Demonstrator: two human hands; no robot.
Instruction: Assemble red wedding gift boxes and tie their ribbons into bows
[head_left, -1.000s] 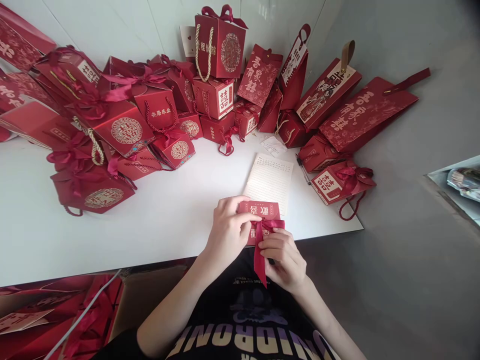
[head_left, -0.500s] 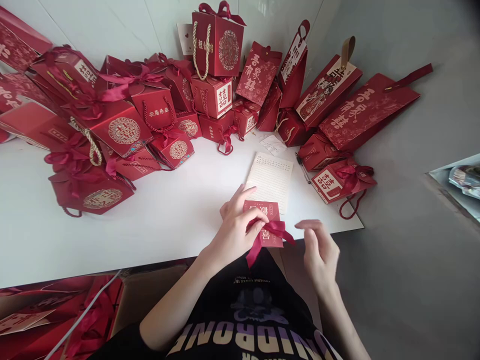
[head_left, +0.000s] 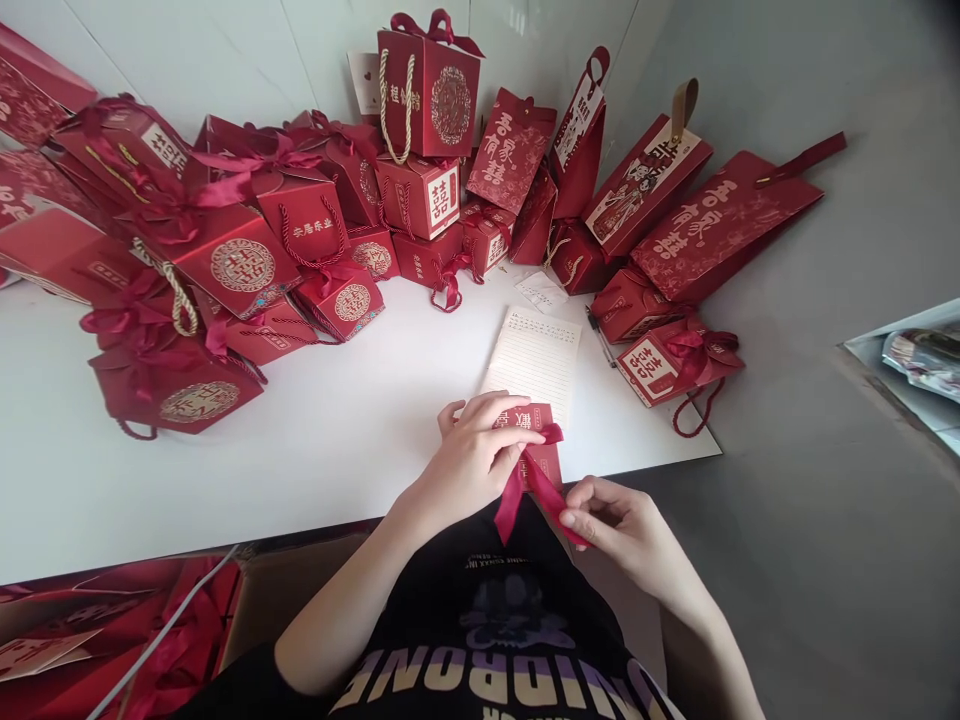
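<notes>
Pinching the red ribbon (head_left: 537, 473) mid-length, seemingly to steady it, the left hand (head_left: 480, 450) rested over the printed gift package (head_left: 553, 462) at the edge of the tabletop (head_left: 337, 430) while the right hand (head_left: 622, 525) pinched 1 tail (head_left: 553, 502).

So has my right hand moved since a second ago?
Yes: your right hand has shifted rightward, nearer the right front corner of the white table.

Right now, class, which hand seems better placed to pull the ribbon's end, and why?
Probably the right hand: it pinches one end of the ribbon, beside the package. The left hand lies over the package.
</notes>
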